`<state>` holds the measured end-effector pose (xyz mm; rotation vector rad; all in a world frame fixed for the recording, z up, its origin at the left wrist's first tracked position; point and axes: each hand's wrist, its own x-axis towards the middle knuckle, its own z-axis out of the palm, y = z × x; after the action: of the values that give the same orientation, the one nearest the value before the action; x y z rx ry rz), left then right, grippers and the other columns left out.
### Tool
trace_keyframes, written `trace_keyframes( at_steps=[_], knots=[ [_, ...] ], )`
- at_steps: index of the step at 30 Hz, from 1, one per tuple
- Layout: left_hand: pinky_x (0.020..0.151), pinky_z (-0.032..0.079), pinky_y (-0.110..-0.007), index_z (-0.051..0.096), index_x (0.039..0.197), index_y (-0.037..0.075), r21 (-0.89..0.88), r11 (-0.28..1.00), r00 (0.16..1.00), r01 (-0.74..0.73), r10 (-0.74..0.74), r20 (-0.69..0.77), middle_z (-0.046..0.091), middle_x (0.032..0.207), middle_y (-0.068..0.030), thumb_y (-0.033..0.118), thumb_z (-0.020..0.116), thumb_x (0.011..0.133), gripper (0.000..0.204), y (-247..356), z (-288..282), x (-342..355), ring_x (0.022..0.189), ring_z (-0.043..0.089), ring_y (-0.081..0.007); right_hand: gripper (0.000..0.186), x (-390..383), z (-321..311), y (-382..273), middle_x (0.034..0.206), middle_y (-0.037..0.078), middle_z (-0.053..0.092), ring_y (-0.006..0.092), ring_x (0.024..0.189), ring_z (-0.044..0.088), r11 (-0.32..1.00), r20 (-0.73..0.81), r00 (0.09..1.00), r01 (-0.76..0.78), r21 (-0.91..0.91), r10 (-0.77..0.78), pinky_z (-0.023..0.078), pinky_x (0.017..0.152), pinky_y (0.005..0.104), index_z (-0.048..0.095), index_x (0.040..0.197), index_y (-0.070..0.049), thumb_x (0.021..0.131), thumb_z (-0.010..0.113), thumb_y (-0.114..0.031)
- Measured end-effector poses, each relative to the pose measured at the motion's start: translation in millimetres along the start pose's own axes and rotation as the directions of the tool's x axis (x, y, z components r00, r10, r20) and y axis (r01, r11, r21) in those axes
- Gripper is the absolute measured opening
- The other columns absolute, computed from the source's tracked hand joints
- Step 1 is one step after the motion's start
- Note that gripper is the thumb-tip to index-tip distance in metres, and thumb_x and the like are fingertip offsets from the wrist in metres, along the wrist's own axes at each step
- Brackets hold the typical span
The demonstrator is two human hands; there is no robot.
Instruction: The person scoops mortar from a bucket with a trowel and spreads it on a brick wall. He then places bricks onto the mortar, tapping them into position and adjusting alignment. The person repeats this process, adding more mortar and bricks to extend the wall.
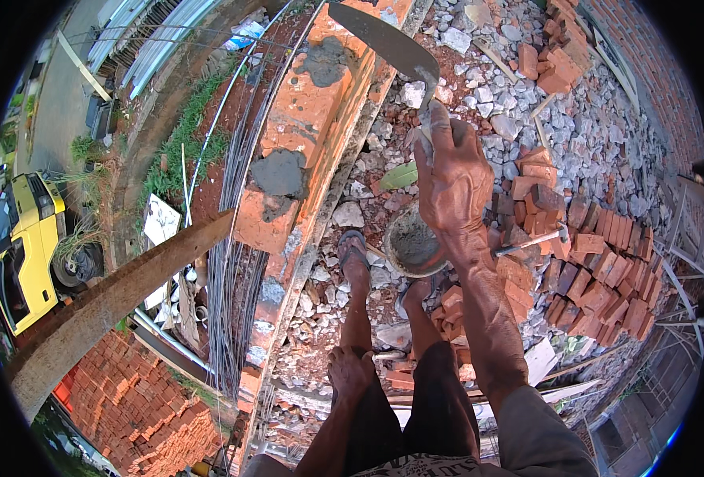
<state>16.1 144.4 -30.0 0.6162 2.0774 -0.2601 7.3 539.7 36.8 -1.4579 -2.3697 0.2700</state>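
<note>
The right hand (450, 179) is closed around the handle of a trowel (385, 41), whose dark blade reaches far and left over the top of the brick wall (304, 119). Two grey dabs of mortar (280, 173) lie on the wall's top course, one near and one farther along. The left hand (350, 372) rests with loose, empty fingers on the person's left knee. Below the right hand, on the rubble between the feet, stands a round bucket of mortar (412, 242), and just to its right a hammer (533, 240) lies on a heap of loose bricks (598, 286). Left of the wall run steel rods (233, 262), crossed by a wooden beam (121, 290). A white, flat, crumpled bag (161, 219) lies on the ground at the left, beyond it a yellow truck (22, 246), and at the near left a stack of bricks (137, 409).
</note>
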Motion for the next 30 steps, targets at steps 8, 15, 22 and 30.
trace_keyframes(
  at_steps=[8, 15, 22, 30],
  knots=[
    [0.094, 0.043, -0.051, 0.055, 0.111, -0.007, -0.004, 1.000, 1.000, -0.023, 0.023, -0.014, 0.054, 0.115, -0.0238, 0.037, 0.070, 0.084, 0.054, -3.5, 4.0, 0.2, 0.113, 0.050, -0.0411, 0.049, 20.1, -8.8, 8.7, 0.107, 0.019, 0.057, 0.0351, 0.098, 0.059, 0.893, 0.121, 0.920, 0.391, -0.221, -0.373, 0.052, 0.079, 0.0476, 0.054, 0.130, 0.000, 0.082, 0.061, -0.008],
    [0.096, 0.042, -0.052, 0.054, 0.115, -0.008, -0.017, 1.000, 1.000, 0.006, -0.006, 0.004, 0.054, 0.118, -0.0258, 0.036, 0.070, 0.084, 0.056, -1.6, 1.9, 0.2, 0.116, 0.049, -0.0421, 0.048, 41.4, -13.2, 8.7, 0.102, 0.021, 0.060, 0.0379, 0.093, 0.061, 0.928, 0.088, 0.947, 0.321, -0.188, -0.310, 0.054, 0.075, 0.0480, 0.056, 0.129, -0.003, 0.082, 0.061, -0.009],
    [0.094, 0.043, -0.052, 0.055, 0.113, -0.008, -0.002, 1.000, 1.000, -0.012, 0.012, -0.009, 0.054, 0.116, -0.0254, 0.036, 0.069, 0.085, 0.054, -0.1, 0.8, -0.9, 0.114, 0.050, -0.0428, 0.049, 35.5, -6.9, 6.5, 0.102, 0.023, 0.057, 0.0375, 0.092, 0.061, 0.943, 0.114, 0.962, 0.267, -0.198, -0.248, 0.052, 0.077, 0.0488, 0.052, 0.131, 0.005, 0.084, 0.056, -0.005],
    [0.093, 0.044, -0.052, 0.056, 0.110, -0.008, -0.005, 1.000, 1.000, -0.018, 0.018, -0.001, 0.055, 0.114, -0.0253, 0.037, 0.068, 0.085, 0.053, 0.0, -1.7, -1.0, 0.113, 0.051, -0.0425, 0.050, 37.5, -4.8, 9.5, 0.104, 0.022, 0.058, 0.0366, 0.092, 0.060, 0.916, 0.080, 0.963, 0.271, -0.297, -0.259, 0.052, 0.076, 0.0489, 0.051, 0.132, 0.004, 0.083, 0.057, -0.006]
  ],
)
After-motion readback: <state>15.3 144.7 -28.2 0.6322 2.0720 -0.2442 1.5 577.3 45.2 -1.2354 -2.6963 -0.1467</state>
